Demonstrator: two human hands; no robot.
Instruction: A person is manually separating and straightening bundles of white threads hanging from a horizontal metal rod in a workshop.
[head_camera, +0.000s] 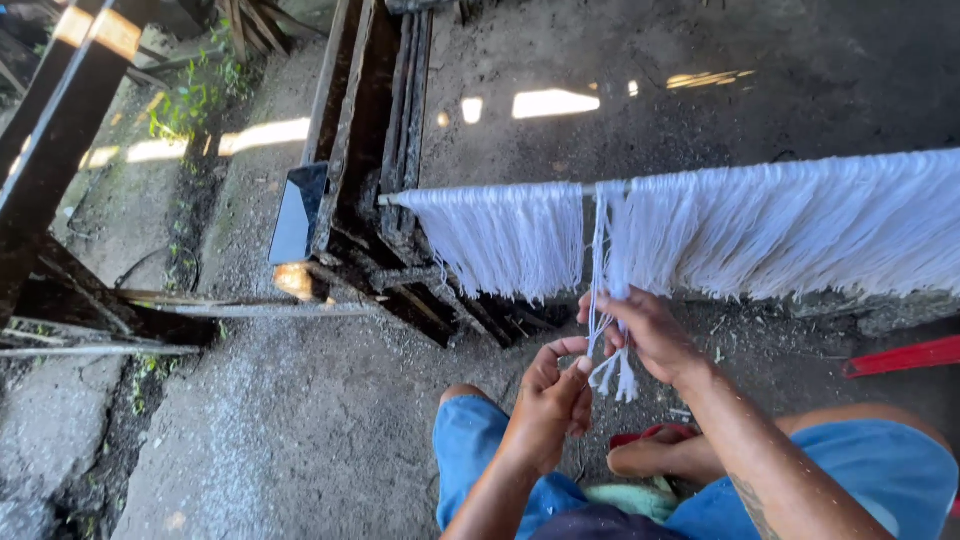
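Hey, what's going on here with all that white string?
A seated person in blue shorts works on white threads hanging from a horizontal rod. A thin bundle of white strands is pulled apart from the rest of the fringe. The right hand grips it low down, and the left hand pinches its loose ends. A dark wooden frame stands on the concrete floor behind.

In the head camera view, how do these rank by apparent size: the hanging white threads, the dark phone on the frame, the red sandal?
Largest to smallest:
1. White threads, hanging across the view.
2. Dark phone, leaning on the wooden frame.
3. Red sandal, mostly hidden under a foot, so its rank is unsure.
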